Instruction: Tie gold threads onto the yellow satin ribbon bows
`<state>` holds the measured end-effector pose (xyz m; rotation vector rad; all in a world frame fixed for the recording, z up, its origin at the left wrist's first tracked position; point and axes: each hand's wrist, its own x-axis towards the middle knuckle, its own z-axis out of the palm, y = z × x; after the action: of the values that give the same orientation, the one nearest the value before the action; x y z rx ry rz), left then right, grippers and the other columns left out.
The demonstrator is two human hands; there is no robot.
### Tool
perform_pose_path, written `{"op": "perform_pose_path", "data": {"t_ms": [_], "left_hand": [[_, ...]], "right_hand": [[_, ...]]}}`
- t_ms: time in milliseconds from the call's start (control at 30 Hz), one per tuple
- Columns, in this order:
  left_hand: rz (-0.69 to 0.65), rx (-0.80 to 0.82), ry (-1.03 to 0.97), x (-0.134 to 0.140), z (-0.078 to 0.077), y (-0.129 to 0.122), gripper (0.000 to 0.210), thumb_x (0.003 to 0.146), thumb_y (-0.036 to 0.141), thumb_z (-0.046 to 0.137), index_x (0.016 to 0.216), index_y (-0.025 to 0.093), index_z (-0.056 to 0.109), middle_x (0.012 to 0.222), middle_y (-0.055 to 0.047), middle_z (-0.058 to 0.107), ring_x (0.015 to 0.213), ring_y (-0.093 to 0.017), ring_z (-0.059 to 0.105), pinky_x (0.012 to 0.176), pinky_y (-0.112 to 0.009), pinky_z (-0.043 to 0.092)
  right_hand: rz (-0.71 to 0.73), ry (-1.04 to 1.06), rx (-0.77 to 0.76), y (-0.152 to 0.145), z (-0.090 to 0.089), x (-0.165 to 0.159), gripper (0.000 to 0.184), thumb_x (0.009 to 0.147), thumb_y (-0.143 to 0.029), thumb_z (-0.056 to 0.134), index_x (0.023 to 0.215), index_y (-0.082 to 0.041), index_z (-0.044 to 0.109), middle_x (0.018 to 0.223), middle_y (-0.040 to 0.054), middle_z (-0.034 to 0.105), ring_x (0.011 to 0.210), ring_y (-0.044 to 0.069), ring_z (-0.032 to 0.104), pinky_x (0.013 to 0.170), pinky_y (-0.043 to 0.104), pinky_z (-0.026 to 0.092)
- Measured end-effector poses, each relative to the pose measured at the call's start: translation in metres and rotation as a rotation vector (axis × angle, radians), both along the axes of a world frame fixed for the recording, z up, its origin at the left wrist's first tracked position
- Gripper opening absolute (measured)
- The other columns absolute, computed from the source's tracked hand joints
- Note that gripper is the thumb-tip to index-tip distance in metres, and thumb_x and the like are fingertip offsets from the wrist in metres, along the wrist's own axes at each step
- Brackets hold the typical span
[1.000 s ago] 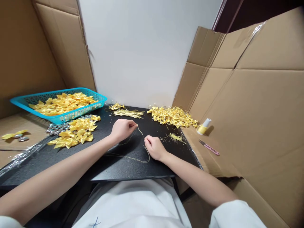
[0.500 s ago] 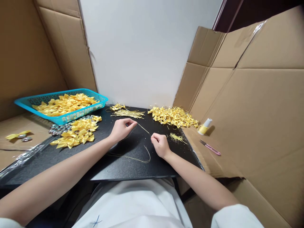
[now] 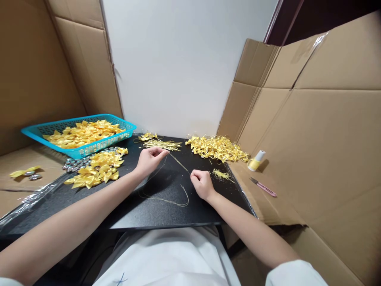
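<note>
A thin yellowish thread (image 3: pixel 179 162) runs taut between my two hands above the black table (image 3: pixel 166 216). My left hand (image 3: pixel 151 161) pinches its upper end between thumb and fingertips. Lower and to the right, my right hand (image 3: pixel 202 184) is closed in a fist around the other end. From the left hand a slack length of thread hangs down and curves in a loop over the table top. Just beyond the left hand lies a bundle of gold cords (image 3: pixel 162 145). Some loose yellow thread scraps (image 3: pixel 222 174) lie right of my right hand.
At left, a blue basket (image 3: pixel 79 151) holds yellow ribbon bows; more bows (image 3: pixel 99 169) and shiny silver beads (image 3: pixel 74 165) lie beside it. A heap of gold bows (image 3: pixel 217 147) is at back right, near a thread spool (image 3: pixel 256 161) and pink thread snips (image 3: pixel 263 187). Cardboard walls (image 3: pixel 333 151) flank the table.
My left hand has shifted slightly left, and the thread span between the hands is a little longer. The right hand keeps its closed grip. The view has tilted slightly.
</note>
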<state>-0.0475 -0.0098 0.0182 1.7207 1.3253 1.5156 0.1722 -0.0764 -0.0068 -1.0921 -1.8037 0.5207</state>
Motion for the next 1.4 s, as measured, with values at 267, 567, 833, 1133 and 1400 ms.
{"op": "perform_pose_path", "data": {"t_ms": [267, 567, 833, 1133, 1400], "left_hand": [[-0.183, -0.054, -0.21, 0.0, 0.004, 0.004, 0.035, 0.063, 0.05, 0.076, 0.07, 0.016, 0.066, 0.08, -0.007, 0.073, 0.079, -0.019, 0.065, 0.075, -0.03, 0.048], [-0.553, -0.349, -0.383, -0.005, 0.008, 0.005, 0.041, 0.063, 0.049, 0.08, 0.065, 0.017, 0.054, 0.099, -0.012, 0.074, 0.092, -0.022, 0.068, 0.086, -0.035, 0.049], [-0.306, -0.288, -0.427, -0.01, 0.002, 0.019, 0.045, 0.05, 0.05, 0.084, 0.07, 0.016, 0.062, 0.07, -0.004, 0.07, 0.06, -0.012, 0.061, 0.061, -0.025, 0.047], [-0.095, -0.119, -0.721, -0.028, 0.022, 0.029, 0.042, 0.041, 0.037, 0.085, 0.067, 0.015, 0.06, 0.056, 0.004, 0.057, 0.051, -0.006, 0.05, 0.053, -0.018, 0.041], [-0.032, -0.064, -0.617, -0.039, 0.028, 0.03, 0.036, 0.048, 0.038, 0.081, 0.065, 0.016, 0.059, 0.056, 0.003, 0.057, 0.052, -0.009, 0.051, 0.051, -0.02, 0.044]], "right_hand": [[-0.02, 0.04, -0.043, 0.002, 0.002, 0.0, 0.022, 0.069, -0.025, 0.042, 0.049, -0.02, 0.04, 0.045, -0.0035, 0.036, 0.047, 0.01, 0.036, 0.049, 0.024, 0.027], [-0.029, 0.113, -0.049, 0.004, 0.004, 0.001, 0.022, 0.07, -0.026, 0.041, 0.048, -0.019, 0.04, 0.046, -0.0038, 0.036, 0.048, 0.01, 0.035, 0.05, 0.023, 0.026], [-0.126, 0.237, -0.023, 0.008, 0.005, 0.008, 0.023, 0.07, -0.027, 0.04, 0.049, -0.02, 0.035, 0.048, -0.0043, 0.03, 0.05, 0.009, 0.029, 0.05, 0.024, 0.021], [-0.202, 0.162, -0.061, 0.017, 0.011, 0.02, 0.025, 0.072, -0.029, 0.037, 0.048, -0.021, 0.034, 0.048, -0.0033, 0.033, 0.05, 0.01, 0.032, 0.051, 0.024, 0.024], [-0.415, -0.551, -0.443, 0.013, 0.054, 0.1, 0.029, 0.078, -0.025, 0.043, 0.049, -0.018, 0.046, 0.049, -0.0013, 0.045, 0.05, 0.012, 0.041, 0.051, 0.025, 0.026]]}}
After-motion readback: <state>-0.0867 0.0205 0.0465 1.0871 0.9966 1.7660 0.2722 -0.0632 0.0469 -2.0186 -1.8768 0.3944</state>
